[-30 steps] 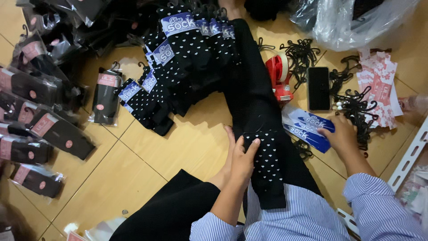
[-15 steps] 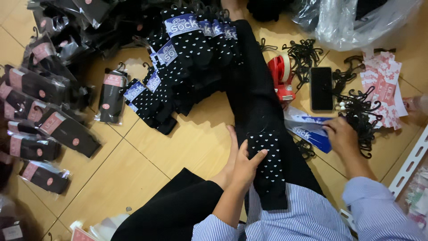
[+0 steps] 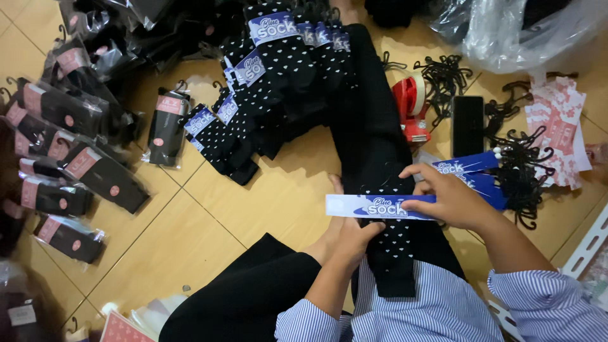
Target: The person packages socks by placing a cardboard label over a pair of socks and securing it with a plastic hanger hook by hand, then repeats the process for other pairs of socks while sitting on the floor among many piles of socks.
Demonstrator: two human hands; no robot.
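Note:
A black sock with small white dots (image 3: 394,253) lies on my black-trousered leg. My left hand (image 3: 352,235) rests on it, palm down, pressing its left side. My right hand (image 3: 448,197) holds a blue and white paper label band (image 3: 373,206) flat across the sock, pinched at its right end. More blue label bands (image 3: 476,170) lie on the floor just right of my leg. A pile of dotted black socks with blue labels (image 3: 266,82) spreads out ahead, at top centre.
Bagged dark socks with pink labels (image 3: 63,164) line the left floor. A red tape dispenser (image 3: 410,107), a black phone (image 3: 467,125), black plastic hooks (image 3: 523,172), pink paper labels (image 3: 557,126) and a clear plastic bag (image 3: 513,28) lie at the right.
My right hand has left the label pile on the floor and brought one blue band over the sock. My left hand stayed on the sock.

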